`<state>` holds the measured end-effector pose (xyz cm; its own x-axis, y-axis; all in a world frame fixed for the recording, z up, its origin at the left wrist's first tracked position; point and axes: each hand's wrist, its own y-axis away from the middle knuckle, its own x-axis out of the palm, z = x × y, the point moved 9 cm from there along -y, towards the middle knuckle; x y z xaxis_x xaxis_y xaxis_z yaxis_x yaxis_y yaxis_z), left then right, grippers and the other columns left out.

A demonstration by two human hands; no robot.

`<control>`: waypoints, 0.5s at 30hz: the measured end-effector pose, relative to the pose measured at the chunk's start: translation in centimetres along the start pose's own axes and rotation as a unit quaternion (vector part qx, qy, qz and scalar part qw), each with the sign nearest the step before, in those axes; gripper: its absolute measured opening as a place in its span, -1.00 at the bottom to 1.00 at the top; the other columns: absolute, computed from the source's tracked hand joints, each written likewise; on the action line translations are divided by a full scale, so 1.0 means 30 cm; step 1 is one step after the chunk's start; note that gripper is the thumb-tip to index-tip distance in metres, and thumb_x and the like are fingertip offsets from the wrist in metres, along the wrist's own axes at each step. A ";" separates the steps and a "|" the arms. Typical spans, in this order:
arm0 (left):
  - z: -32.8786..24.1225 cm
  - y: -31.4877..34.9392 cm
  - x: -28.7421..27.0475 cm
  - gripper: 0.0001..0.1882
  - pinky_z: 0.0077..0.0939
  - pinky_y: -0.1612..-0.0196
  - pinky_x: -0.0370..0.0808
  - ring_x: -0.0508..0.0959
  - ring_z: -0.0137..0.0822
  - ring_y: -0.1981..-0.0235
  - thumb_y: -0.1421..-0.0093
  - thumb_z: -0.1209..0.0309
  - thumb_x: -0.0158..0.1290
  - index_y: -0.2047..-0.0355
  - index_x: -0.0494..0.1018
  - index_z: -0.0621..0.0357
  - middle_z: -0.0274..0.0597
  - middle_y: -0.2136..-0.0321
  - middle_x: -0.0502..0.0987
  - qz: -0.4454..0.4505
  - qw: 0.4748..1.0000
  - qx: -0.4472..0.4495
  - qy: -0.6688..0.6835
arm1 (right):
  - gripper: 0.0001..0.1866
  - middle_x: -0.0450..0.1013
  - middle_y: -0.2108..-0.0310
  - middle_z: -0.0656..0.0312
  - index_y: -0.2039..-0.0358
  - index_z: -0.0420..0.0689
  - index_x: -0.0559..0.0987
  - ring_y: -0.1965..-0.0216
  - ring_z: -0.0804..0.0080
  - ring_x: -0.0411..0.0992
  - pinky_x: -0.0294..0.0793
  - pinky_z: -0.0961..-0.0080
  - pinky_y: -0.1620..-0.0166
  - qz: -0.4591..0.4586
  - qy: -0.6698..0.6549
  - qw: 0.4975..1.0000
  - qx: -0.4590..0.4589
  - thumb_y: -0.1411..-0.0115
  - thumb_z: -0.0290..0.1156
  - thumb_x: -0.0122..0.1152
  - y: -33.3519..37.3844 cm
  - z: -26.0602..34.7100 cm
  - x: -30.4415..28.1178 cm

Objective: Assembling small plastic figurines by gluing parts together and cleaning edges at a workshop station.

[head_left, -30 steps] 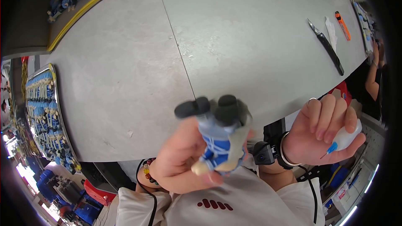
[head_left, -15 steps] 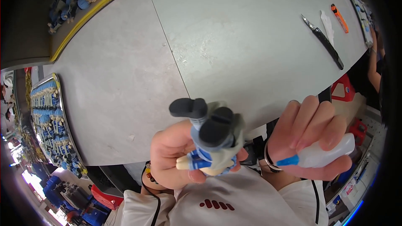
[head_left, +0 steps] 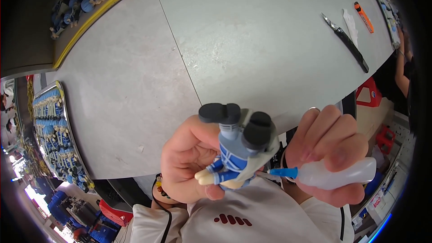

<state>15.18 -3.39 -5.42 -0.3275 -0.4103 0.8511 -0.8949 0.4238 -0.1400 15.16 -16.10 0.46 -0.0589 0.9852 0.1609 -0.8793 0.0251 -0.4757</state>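
My left hand [head_left: 186, 157] is closed round a small toy figure [head_left: 234, 153], held upside down with its black shoes pointing up. The figure wears light blue trousers, a blue and white top and a grey cape; its head is mostly hidden below. In my right hand [head_left: 330, 148] lies a white squeeze bottle [head_left: 339, 173] with a blue nozzle [head_left: 283, 172], gripped between thumb and fingers. That nozzle points left and its tip is close to the figure's cape side; whether they touch I cannot tell.
A metal tray [head_left: 74, 139] of several similar figures stands at the left. More figures [head_left: 85, 0] lie beyond the yellow edge strip [head_left: 105, 6]. On the grey table [head_left: 130, 85], a scalpel [head_left: 348, 45], a white strip [head_left: 351, 24] and an orange cutter [head_left: 363, 17] lie at the right. Another person's arm [head_left: 402, 69] shows far right.
The figure has shifted right and turned a little, showing more of its front. My right hand has turned the bottle, bringing its blue nozzle leftward, nearer the figure.
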 end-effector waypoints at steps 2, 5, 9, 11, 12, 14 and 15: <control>0.004 -0.005 0.014 -0.54 -0.38 0.19 0.28 0.37 -0.20 0.24 0.05 0.44 0.08 0.25 0.11 0.45 0.17 0.26 0.30 0.003 1.000 0.001 -0.004 | -0.58 0.16 0.62 0.31 0.57 -0.04 0.30 0.63 0.59 0.12 0.06 0.71 0.61 -0.003 -0.009 1.000 -0.001 -0.01 0.09 -0.09 0.002 -0.002 -0.001; -0.017 -0.008 -0.027 -0.47 -0.56 0.75 0.42 0.41 -0.30 0.76 0.03 0.03 -0.03 0.37 0.21 0.33 -0.04 0.71 0.34 -0.142 0.968 0.032 -0.203 | -0.58 0.16 0.63 0.31 0.57 -0.05 0.30 0.63 0.59 0.13 0.06 0.71 0.61 0.002 -0.003 1.000 0.001 -0.01 0.09 -0.09 0.000 -0.004 0.002; -0.021 -0.002 -0.029 -0.45 -0.59 0.79 0.39 0.40 -0.32 0.78 0.04 -0.01 -0.03 0.41 0.23 0.34 -0.06 0.74 0.34 -0.148 0.958 0.038 -0.241 | -0.57 0.17 0.63 0.32 0.58 -0.05 0.31 0.64 0.60 0.13 0.04 0.71 0.63 0.005 0.003 1.000 -0.004 0.00 0.10 -0.09 0.001 -0.001 0.003; -0.023 -0.004 -0.032 -0.45 -0.59 0.80 0.39 0.40 -0.32 0.79 0.04 -0.01 -0.03 0.41 0.23 0.34 -0.06 0.74 0.33 -0.153 0.958 0.041 -0.240 | -0.57 0.17 0.64 0.32 0.58 -0.05 0.31 0.64 0.60 0.13 0.04 0.71 0.63 0.002 0.006 1.000 -0.002 0.00 0.10 -0.09 0.001 -0.003 0.001; -0.023 -0.004 -0.032 -0.45 -0.59 0.80 0.39 0.41 -0.32 0.78 0.04 -0.01 -0.03 0.41 0.23 0.34 -0.05 0.74 0.34 -0.146 0.956 0.037 -0.250 | -0.57 0.17 0.64 0.32 0.58 -0.05 0.31 0.64 0.60 0.13 0.04 0.71 0.63 0.003 0.010 1.000 0.000 0.00 0.10 -0.09 0.001 -0.002 0.002; -0.030 0.002 -0.050 -0.45 -0.60 0.79 0.40 0.42 -0.32 0.77 0.04 -0.01 -0.03 0.41 0.23 0.35 -0.04 0.73 0.34 -0.140 0.955 0.034 -0.260 | -0.57 0.17 0.64 0.32 0.58 -0.05 0.31 0.64 0.60 0.13 0.04 0.71 0.63 0.004 0.015 1.000 0.002 0.00 0.10 -0.09 0.002 -0.003 0.001; -0.011 -0.001 -0.033 -0.54 -0.57 0.51 0.33 0.38 -0.34 0.52 0.05 0.24 0.03 0.32 0.16 0.39 0.03 0.48 0.31 -0.060 0.989 0.011 -0.131 | -0.57 0.17 0.64 0.31 0.58 -0.05 0.31 0.64 0.60 0.13 0.04 0.71 0.63 0.003 0.014 1.000 0.001 0.00 0.10 -0.09 0.004 -0.004 0.001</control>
<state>15.62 -2.73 -6.10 -0.2837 -0.6536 0.7017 -0.9375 0.3429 -0.0596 15.12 -16.05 0.30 -0.0514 0.9898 0.1330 -0.8800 0.0181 -0.4747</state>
